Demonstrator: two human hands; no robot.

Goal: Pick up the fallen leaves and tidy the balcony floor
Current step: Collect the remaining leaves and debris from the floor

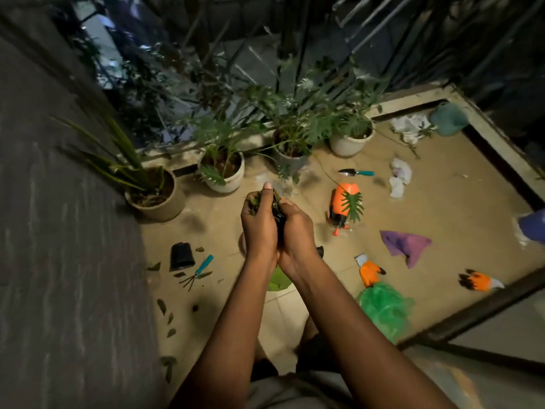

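While both hands cup together, leaves (pixel 275 206) sit between the fingers (pixel 267 191).

One camera only, worn on the person's head, looks forward and steeply down over both forearms at the balcony floor (pixel 442 202). The hands sit close at centre; the potted plants (pixel 224 169) and railing (pixel 295 39) lie farther off at top.

Home balcony at night — potted plants (pixel 224 169) along railing (pixel 295 39), trowel (pixel 355 172) on floor (pixel 442 202).
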